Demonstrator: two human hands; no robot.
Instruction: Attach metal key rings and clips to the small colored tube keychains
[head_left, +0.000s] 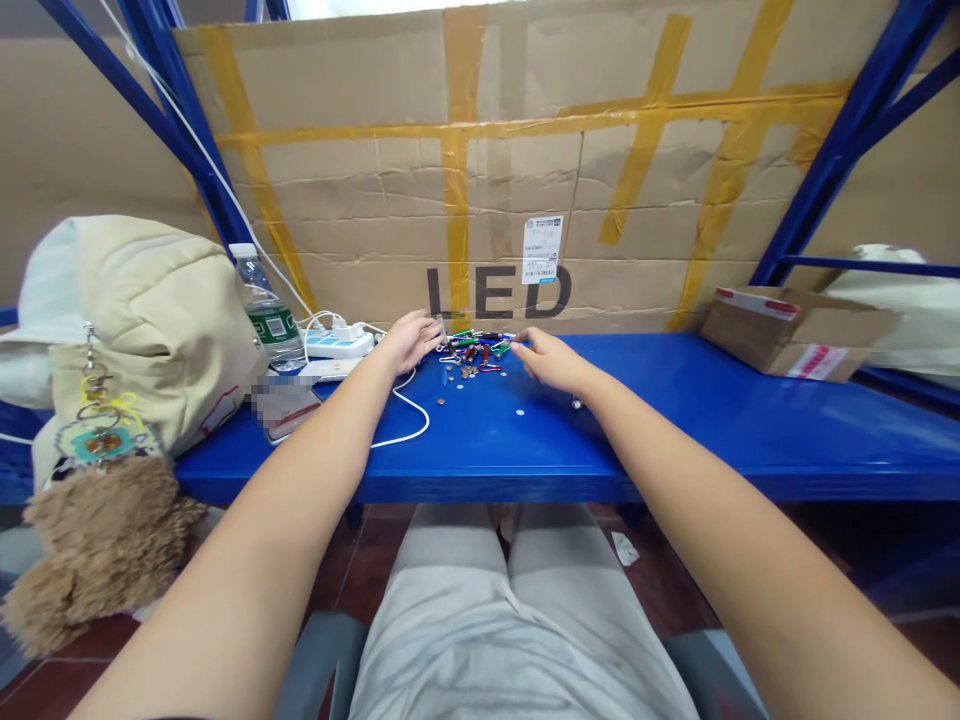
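Both bare hands are working the back edge of the blue desk (697, 430)! The left hand (409, 342) sits on the left of the heap (474, 350), fingers (429, 335) loosely curled, tips at its edge. The right hand (553, 362) comes in from the other side, fingers (527, 346) half open, tips right at the heap. Has either got hold of a piece? Can't tell from up here! The heap, small coloured metal tubes with clips, lies between the hands, with little discs (469, 372) spilling toward the front and a stray disc (519, 412) out by the right hand. Further left, a power strip (337, 344), a white cable (409, 420) looping forward, a water bottle (266, 310), and a bag (150, 330) at the corner. A cardboard box (795, 335) holds the right end!
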